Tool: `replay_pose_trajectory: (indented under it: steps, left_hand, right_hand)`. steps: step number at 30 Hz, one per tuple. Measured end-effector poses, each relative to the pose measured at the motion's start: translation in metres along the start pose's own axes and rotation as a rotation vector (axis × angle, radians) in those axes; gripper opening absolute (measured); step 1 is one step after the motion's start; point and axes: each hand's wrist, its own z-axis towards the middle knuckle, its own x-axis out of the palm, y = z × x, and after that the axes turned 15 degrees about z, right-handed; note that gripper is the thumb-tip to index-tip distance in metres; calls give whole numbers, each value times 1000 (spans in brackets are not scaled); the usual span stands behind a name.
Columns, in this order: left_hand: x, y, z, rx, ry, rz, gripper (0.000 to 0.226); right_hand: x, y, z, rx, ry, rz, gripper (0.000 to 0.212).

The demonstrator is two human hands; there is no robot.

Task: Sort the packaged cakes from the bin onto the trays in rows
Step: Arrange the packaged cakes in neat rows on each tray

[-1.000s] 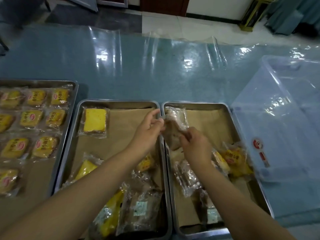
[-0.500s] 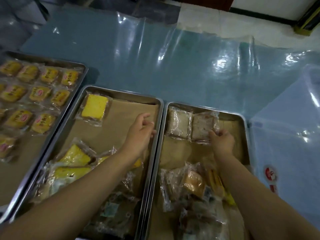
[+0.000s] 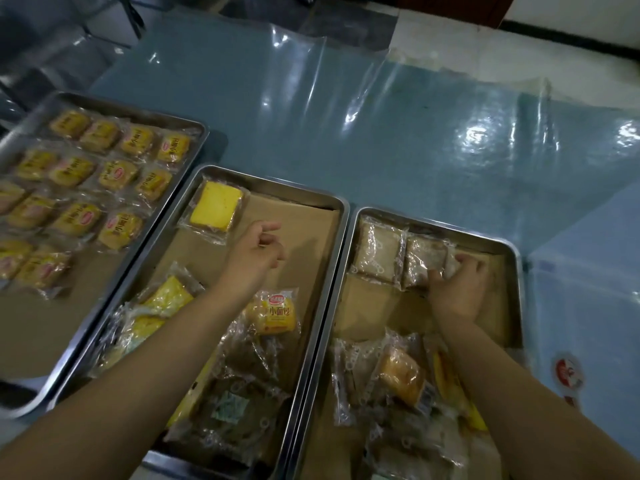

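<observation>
Two brown packaged cakes lie side by side in the far row of the right tray [image 3: 513,261]: one at the far left corner [image 3: 377,252] and a second [image 3: 422,258] next to it. My right hand [image 3: 460,289] rests on the second packet's right edge, with fingers closed on its wrapper. My left hand [image 3: 254,252] hovers over the brown paper of the middle tray [image 3: 277,183], loosely curled and holding nothing. A single yellow cake [image 3: 216,206] sits in that tray's far left corner.
Unsorted packets are piled at the near end of the middle tray [image 3: 242,393] and of the right tray [image 3: 398,375]. The left tray [image 3: 197,133] holds rows of yellow cakes. A clear plastic bin [image 3: 588,306] stands at the right on the blue table.
My right hand carried a brown packet to the far row and set it beside the first one. My left hand let go and drew back over the middle tray. The view tilted down.
</observation>
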Motion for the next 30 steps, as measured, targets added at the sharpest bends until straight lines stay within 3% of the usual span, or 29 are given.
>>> replay_pose_trajectory:
  steps: [4, 8, 12, 15, 18, 21, 27, 30]
  left_hand:
    - [-22, 20, -1, -6, 166, 342, 24]
    - [-33, 41, -6, -29, 387, 629, 43]
    - [-38, 51, -13, 52, 357, 797, 36]
    - [-44, 53, -17, 84, 269, 628, 22]
    - [-61, 53, -18, 114, 192, 458, 22]
    - [-89, 61, -13, 134, 123, 288, 21]
    - [-176, 101, 3, 148, 0, 60, 20]
    - [-228, 139, 6, 160, -63, 181, 20]
  right_hand:
    - [11, 29, -22, -237, 103, 57, 41]
    - [36, 68, -60, -384, 374, 234, 28]
    - [67, 85, -100, -479, 732, 125, 35]
    - [87, 91, -124, -445, 883, 86, 45]
    - [102, 105, -141, -342, 851, 151, 56]
    - [115, 130, -159, -111, 817, 370, 67]
    - [164, 197, -213, 124, 759, 572, 37]
    - [204, 231, -251, 114, 795, 554, 23]
